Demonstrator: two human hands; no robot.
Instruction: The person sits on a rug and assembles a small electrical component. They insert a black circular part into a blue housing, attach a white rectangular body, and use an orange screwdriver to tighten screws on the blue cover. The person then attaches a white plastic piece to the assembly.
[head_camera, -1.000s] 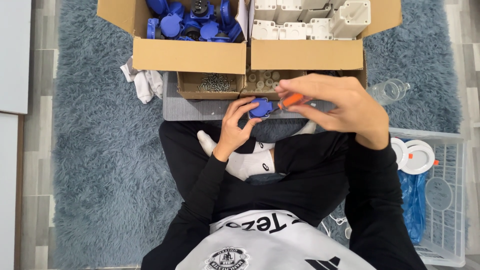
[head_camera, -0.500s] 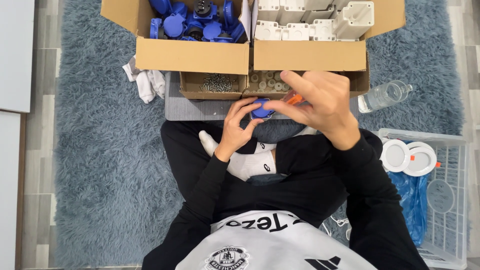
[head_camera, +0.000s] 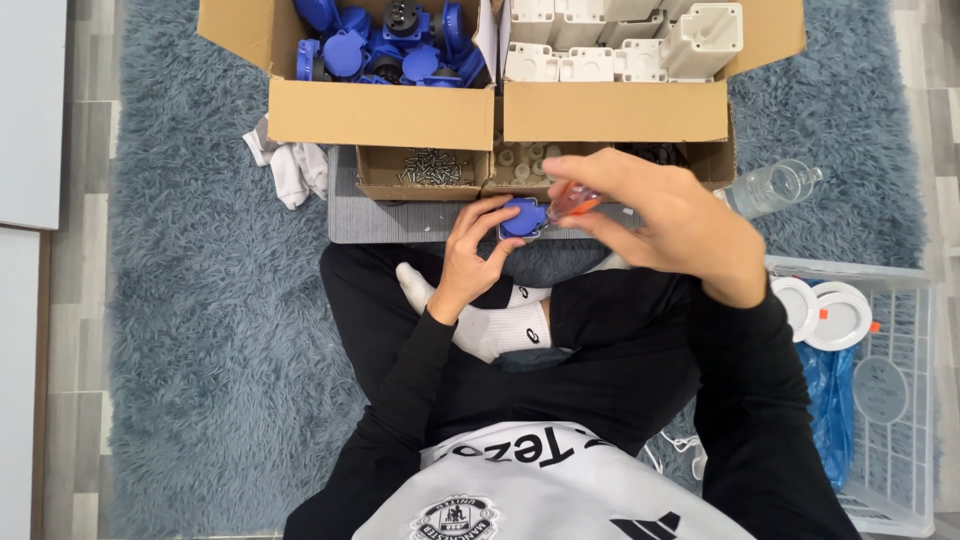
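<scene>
Long black sleeves (head_camera: 745, 400) cover both arms; black trousers (head_camera: 600, 330), white socks (head_camera: 495, 325), and a white crested shirt (head_camera: 540, 490).

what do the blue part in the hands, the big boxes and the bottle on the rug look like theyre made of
Blue part, held by the left hand: likely moulded plastic, with an even colour and a smooth, slightly glossy face.
Big boxes: brown cardboard, matte, with folded flaps.
Bottle: clear thin plastic, see-through with glints.
Rug: shaggy grey-blue fibre, probably synthetic.
</scene>
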